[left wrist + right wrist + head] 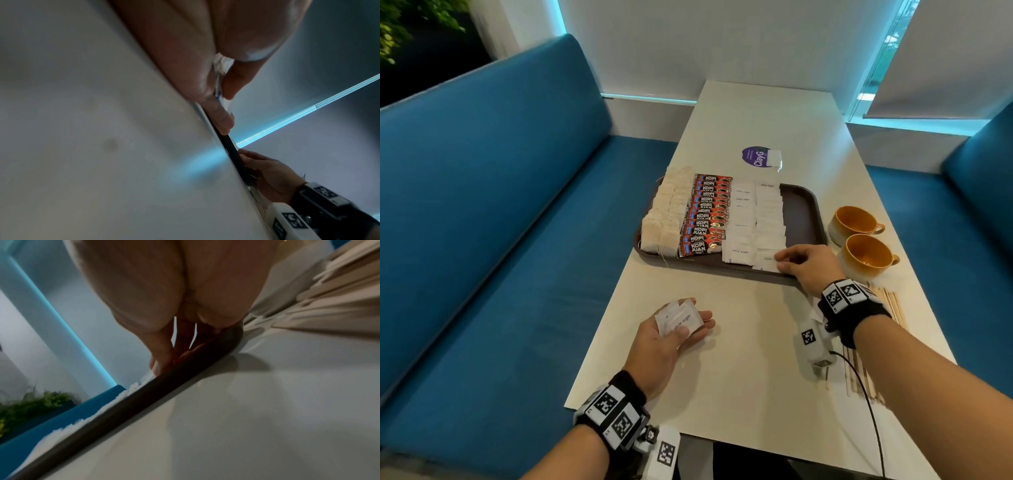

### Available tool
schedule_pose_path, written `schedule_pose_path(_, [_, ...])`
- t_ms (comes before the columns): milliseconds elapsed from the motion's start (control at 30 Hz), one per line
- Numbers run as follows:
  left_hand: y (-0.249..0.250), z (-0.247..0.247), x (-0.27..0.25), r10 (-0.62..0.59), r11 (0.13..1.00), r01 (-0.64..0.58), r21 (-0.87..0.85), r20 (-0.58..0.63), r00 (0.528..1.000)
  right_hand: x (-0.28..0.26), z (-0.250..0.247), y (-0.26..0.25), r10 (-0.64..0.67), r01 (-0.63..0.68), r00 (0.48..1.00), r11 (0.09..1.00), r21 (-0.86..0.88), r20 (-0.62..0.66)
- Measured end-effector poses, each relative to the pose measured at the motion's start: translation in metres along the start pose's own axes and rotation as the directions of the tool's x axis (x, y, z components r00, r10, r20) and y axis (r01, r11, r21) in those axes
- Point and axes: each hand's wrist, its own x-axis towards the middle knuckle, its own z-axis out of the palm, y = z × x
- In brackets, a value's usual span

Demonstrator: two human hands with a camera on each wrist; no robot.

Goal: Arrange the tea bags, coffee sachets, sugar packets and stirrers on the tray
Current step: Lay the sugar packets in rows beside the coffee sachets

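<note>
"KOPI JUAN" sachets (707, 214) lie beside "white sugar" packets (755, 222).

The dark brown tray (803, 209) carries neat overlapping columns — beige tea bags (662, 216), red coffee sachets (705, 216), two columns of white sugar packets (756, 222). Wooden stirrers (893, 308) lie beside it — on the table.
</note>
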Motion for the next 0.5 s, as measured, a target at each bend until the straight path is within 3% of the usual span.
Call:
schedule_pose_path(233, [0.0, 0.0, 0.0, -0.026, 1.0, 0.026, -0.016, -0.002, 1.0, 0.017, 0.004, -0.003, -0.041, 0.049, 0.998, 0.964, -0.262, 0.038])
schedule_pose_path(500, [0.0, 0.0, 0.002, 0.008, 0.999, -0.008, -0.042, 0.007, 1.0, 0.027, 0.006, -0.005, -0.016, 0.027, 0.999, 0.962, -0.272, 0.042])
